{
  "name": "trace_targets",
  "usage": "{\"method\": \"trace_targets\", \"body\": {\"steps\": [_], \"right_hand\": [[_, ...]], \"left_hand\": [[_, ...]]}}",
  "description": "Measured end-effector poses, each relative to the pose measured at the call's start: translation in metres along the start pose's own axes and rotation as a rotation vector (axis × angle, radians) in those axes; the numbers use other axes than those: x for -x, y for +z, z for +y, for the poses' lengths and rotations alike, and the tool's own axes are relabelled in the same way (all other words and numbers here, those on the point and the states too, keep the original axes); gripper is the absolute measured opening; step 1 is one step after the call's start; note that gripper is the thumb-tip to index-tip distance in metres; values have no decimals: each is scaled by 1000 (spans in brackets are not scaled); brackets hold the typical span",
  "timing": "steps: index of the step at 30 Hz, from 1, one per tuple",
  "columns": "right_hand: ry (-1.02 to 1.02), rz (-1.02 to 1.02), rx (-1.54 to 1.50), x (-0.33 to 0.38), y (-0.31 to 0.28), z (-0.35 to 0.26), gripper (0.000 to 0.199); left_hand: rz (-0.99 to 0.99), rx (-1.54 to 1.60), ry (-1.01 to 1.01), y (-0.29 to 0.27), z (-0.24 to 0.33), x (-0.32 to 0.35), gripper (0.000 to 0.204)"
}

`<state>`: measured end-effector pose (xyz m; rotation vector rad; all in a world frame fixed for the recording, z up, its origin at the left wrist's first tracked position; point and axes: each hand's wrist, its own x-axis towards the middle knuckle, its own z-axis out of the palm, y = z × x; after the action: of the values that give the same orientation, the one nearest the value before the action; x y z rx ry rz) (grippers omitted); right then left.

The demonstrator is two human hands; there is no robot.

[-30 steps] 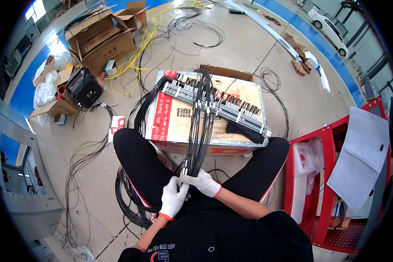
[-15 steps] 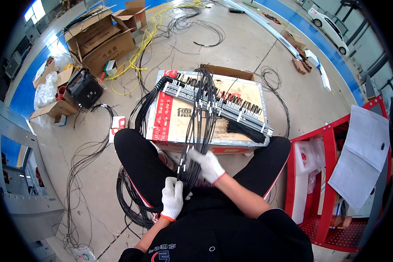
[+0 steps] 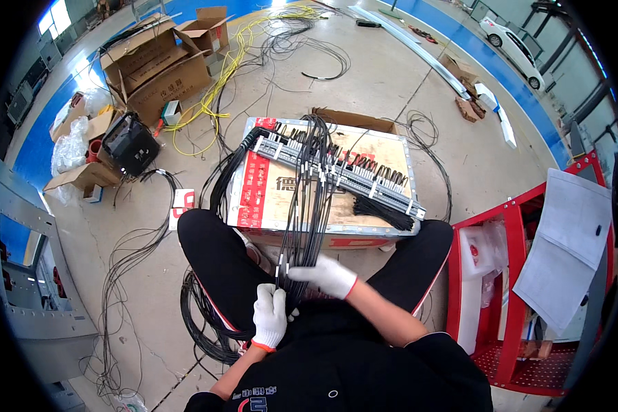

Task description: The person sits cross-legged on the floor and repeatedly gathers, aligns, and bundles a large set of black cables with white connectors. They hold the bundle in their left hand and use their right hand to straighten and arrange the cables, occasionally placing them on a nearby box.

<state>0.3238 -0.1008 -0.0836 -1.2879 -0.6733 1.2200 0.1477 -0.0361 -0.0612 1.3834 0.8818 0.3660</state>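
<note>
Between my knees, a bundle of thin black cables (image 3: 309,226) with small white marker sleeves hangs from the box top toward my lap. My white-gloved left hand (image 3: 270,317) is closed round its lower part. Higher on the bundle, my right hand (image 3: 328,277), also gloved, has its fingers closed on some cables near the white sleeves; its fingertips are partly hidden among them. The cables cross a long grey terminal strip (image 3: 374,184) with rows of black wire loops, lying slantwise on a large wooden box (image 3: 254,199) with red tape.
Coiled black cable (image 3: 202,329) lies beside my left leg. Opened cardboard boxes (image 3: 161,82), a black case (image 3: 132,144) and yellow cable (image 3: 216,103) are at the far left. A red metal frame (image 3: 505,295) with hanging paper sheets (image 3: 563,254) stands right; a grey metal cabinet (image 3: 44,302) stands left.
My right hand has moved slightly down and left along the cables, its fingers now across the marker sleeves. My left hand keeps its hold, and the view has shifted a little.
</note>
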Motion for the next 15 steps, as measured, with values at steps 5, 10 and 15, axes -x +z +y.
{"method": "trace_targets", "body": {"steps": [5,10,15], "right_hand": [[146,164,-470,14,28,9,18],[85,196,-632,-13,21,5,11],[94,384,-593,-50,-4,-19,18]], "left_hand": [[-31,-9,-1,0,-2,-1,15],[-29,2,6,1,-3,-2,14],[-22,7,-20,0,-2,-3,14]]}}
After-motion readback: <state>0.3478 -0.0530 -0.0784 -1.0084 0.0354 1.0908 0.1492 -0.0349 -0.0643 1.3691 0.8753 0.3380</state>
